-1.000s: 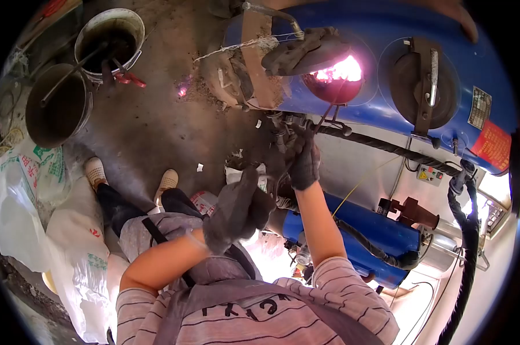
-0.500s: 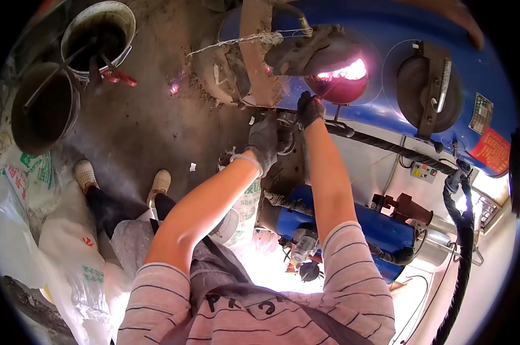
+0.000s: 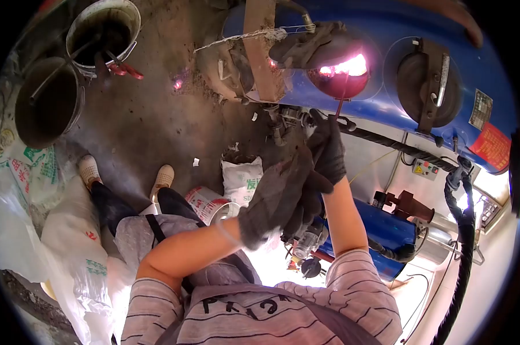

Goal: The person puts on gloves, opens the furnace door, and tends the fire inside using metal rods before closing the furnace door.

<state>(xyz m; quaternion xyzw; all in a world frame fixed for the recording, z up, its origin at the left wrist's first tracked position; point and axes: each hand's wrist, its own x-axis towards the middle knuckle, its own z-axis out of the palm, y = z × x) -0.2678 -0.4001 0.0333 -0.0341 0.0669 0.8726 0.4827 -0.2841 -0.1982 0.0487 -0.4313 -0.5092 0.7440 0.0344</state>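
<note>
Drawn back, right fingers (image 3: 319, 125) grip a rod (image 3: 340, 107) into the blue tank (image 3: 381, 17) of glowing embers (image 3: 355, 65); left fingers (image 3: 317, 181), hold unclear.

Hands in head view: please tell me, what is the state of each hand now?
Left hand: gloved; whether open or gripping cannot be told.
Right hand: closed on a thin rod reaching into the glowing opening.

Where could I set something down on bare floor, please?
Bare floor lies between the two buckets, the light shoes and the white sack, though a glowing bit sits there. It is crowded left of the shoes with plastic bags, and below the glowing opening with left hand, right hand and rod.
</note>
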